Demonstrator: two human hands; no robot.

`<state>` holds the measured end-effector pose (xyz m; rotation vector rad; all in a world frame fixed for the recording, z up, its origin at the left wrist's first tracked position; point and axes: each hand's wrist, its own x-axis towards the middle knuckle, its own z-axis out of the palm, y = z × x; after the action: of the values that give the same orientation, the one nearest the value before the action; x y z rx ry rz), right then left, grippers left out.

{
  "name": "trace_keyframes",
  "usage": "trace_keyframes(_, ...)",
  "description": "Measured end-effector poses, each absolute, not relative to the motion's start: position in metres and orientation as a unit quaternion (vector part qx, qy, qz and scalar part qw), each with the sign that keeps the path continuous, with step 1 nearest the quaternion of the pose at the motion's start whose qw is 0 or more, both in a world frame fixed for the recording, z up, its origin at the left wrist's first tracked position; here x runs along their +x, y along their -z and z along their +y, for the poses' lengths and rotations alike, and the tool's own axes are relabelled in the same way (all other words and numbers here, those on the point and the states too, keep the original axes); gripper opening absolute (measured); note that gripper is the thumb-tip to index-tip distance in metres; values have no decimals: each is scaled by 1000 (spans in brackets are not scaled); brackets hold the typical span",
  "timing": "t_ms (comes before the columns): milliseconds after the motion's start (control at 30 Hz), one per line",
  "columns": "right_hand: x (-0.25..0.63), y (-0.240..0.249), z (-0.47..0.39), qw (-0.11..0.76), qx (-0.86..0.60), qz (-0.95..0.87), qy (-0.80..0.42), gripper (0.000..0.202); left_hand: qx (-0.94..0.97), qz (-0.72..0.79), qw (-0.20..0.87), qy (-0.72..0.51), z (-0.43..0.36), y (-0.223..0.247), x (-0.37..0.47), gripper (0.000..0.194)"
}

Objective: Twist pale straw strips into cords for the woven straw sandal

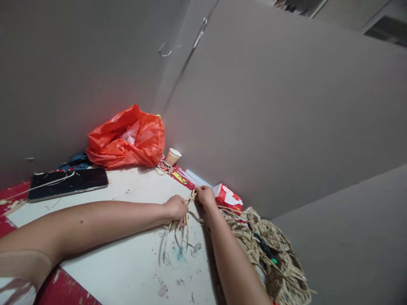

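room above white board, rope heap at right

Around one orange bag, we count one paper cup, one red box and one cord heap to its right, one black-screened device left.

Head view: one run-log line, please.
left hand: gripping straw strands | right hand: pinching braid's upper end | cord pile: beside right forearm | phone: lying far left
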<state>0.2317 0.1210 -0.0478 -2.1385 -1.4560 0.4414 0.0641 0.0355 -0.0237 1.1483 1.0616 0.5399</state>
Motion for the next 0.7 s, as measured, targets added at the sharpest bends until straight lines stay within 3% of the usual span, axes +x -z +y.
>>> trace_keyframes(333,228,43,134,140,-797,-574,-125,31,571,477,636,-205,40,27,64,14)
trace_keyframes(567,228,32,96,74,-784,-610,-87,29,701,475,485,-219,22,31,59,8)
trace_keyframes(700,217,8,79,69,-770,-632,-47,29,729,482,451,-182,15,27,56,8)
